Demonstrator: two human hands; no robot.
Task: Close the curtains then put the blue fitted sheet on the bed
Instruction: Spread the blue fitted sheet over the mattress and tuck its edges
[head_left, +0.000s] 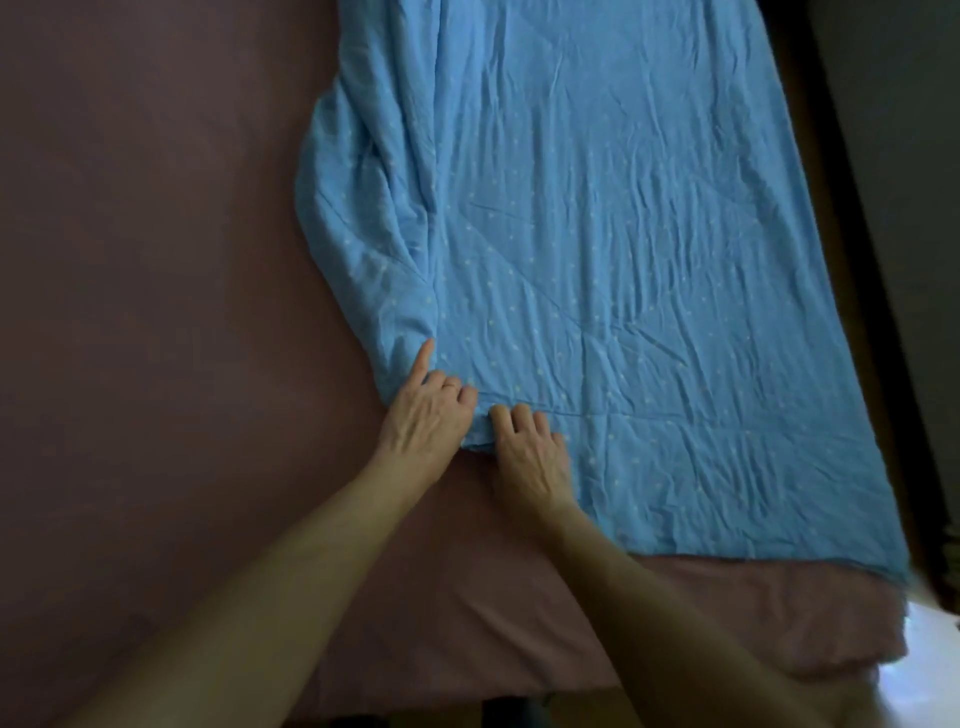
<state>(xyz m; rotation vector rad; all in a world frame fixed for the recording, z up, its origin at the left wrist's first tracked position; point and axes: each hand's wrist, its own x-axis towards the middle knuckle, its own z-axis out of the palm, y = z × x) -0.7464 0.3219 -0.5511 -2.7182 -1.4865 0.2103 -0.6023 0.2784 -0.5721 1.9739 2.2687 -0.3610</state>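
Observation:
The blue fitted sheet (597, 249), dotted with small pale spots and creased, lies spread over the right half of the bed (156, 260), which has a dusky pink cover. Its left side is bunched into folds. My left hand (428, 410) grips the sheet's near left corner, index finger stretched out along the fold, the other fingers curled into the cloth. Right beside it, my right hand (530, 452) curls its fingers into the sheet's near edge. Both forearms reach in from the bottom of the view.
The pink cover shows bare across the bed's left half and along the near edge (727, 623). A dark strip of floor or bed frame (857, 208) runs down the right side. A bright patch of light (930, 644) sits at the lower right.

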